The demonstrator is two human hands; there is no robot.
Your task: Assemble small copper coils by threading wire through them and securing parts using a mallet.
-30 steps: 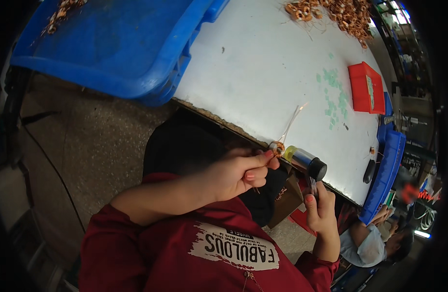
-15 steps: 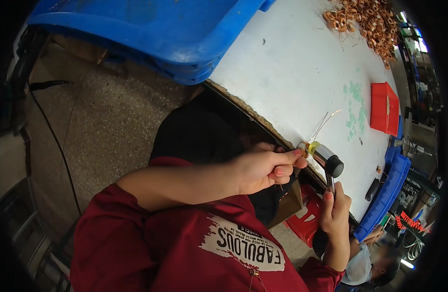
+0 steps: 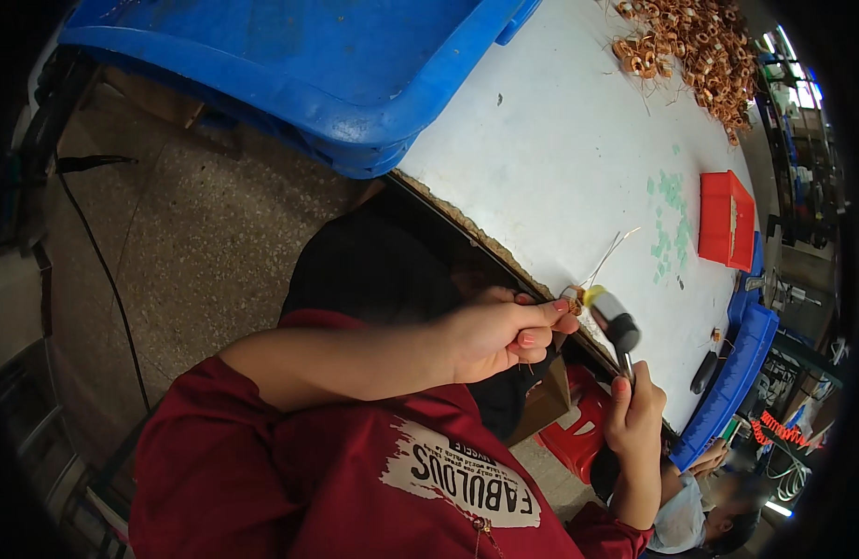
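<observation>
At the near edge of the white table (image 3: 541, 168), my left hand (image 3: 504, 337) pinches a small copper-wire coil (image 3: 573, 296) between thumb and fingers. Thin pale lead wires (image 3: 608, 258) stick out from it over the tabletop. My right hand (image 3: 636, 415) grips the metal handle of a small hammer (image 3: 619, 328) with one yellow face and one black face. The yellow face is right beside the coil; motion blurs the head, so I cannot tell whether they touch.
A large blue bin (image 3: 355, 130) stands at the upper left. Many copper coils (image 3: 695, 47) are heaped at the far end. Small green pieces (image 3: 670, 219) lie near a red box (image 3: 726, 219). A blue tray (image 3: 728, 391) lines the right edge, with a person (image 3: 686, 512) beyond.
The hammer head has swung slightly and is more blurred, its black end lower and further left. Both hands keep their grips. The whole view has shifted a little.
</observation>
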